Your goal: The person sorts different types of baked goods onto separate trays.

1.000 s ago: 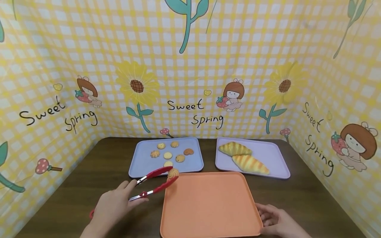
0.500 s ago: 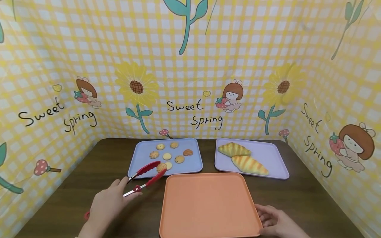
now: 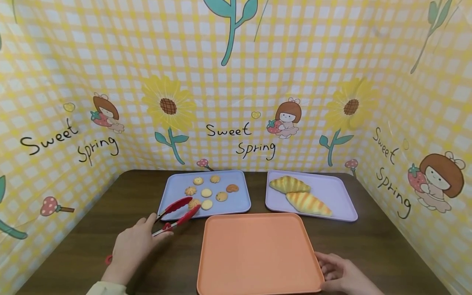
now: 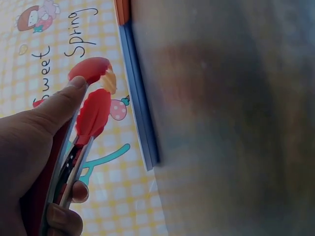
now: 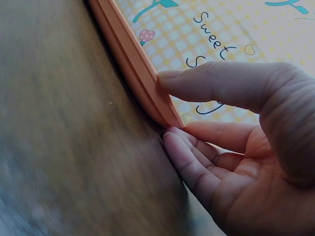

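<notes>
My left hand (image 3: pixel 132 248) grips a pair of red-tipped metal tongs (image 3: pixel 180 219) over the front left of the blue tray (image 3: pixel 169 192). Between the tong tips is a swirled cookie (image 3: pixel 194 203); the left wrist view shows the same cookie (image 4: pixel 109 81) between the red tips. Several other cookies lie on that tray, among them a pale round cookie (image 3: pixel 207 204) right beside the tongs. At the right edge of the orange tray (image 3: pixel 258 254), my right hand (image 3: pixel 343 273) pinches the rim near the front corner, its thumb (image 5: pixel 211 88) on the side wall.
A lilac tray (image 3: pixel 339 196) stands at the back right, bearing two croissants (image 3: pixel 309 203). The trays rest on a dark wooden table (image 3: pixel 92 217). Behind and on both sides hangs a yellow checked cloth (image 3: pixel 236 90).
My left hand has carried the tongs and cookie leftward, from the orange tray's back left corner to over the blue tray. My right hand has stayed at the orange tray's rim.
</notes>
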Demonstrator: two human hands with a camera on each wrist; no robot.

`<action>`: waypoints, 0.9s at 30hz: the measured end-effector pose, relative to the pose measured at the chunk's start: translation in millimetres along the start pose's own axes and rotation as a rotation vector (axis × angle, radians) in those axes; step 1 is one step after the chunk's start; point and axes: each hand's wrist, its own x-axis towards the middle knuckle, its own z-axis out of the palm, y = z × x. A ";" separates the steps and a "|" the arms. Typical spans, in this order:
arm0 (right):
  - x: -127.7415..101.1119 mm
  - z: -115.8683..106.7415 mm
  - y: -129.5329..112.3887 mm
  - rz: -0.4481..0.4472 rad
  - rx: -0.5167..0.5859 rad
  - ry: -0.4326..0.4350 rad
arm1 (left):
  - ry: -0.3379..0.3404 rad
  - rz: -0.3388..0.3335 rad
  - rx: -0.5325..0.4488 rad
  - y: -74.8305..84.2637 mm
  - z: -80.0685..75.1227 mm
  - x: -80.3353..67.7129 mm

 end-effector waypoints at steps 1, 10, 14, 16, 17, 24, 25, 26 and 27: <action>0.1 0.0 -0.2 -0.003 -0.001 0.000 | -0.013 -0.005 -0.001 -0.5 0.1 1.2; 0.4 0.4 -0.2 -0.021 -0.011 0.000 | -0.122 -0.043 -0.010 -1.8 -0.2 11.0; 0.1 0.8 -0.5 -0.030 -0.024 0.003 | -0.136 -0.052 -0.013 -2.5 2.6 14.7; -0.2 1.2 -0.9 -0.030 -0.024 0.004 | -0.136 -0.051 -0.013 -3.0 4.5 16.6; -0.2 1.3 -1.1 -0.033 -0.027 0.005 | -0.138 -0.051 -0.012 -3.2 5.5 17.6; -0.2 1.4 -2.3 -0.012 0.001 0.000 | -0.174 -0.062 -0.006 -3.9 9.6 22.0; -0.1 1.4 -2.3 -0.009 0.001 0.001 | -0.182 -0.066 -0.006 -3.9 9.9 22.4; 0.0 1.5 -2.3 -0.006 -0.002 0.002 | -0.188 -0.070 -0.007 -3.9 10.2 22.8; 0.1 1.5 -2.3 -0.003 -0.004 0.004 | -0.192 -0.073 -0.007 -4.0 10.5 22.9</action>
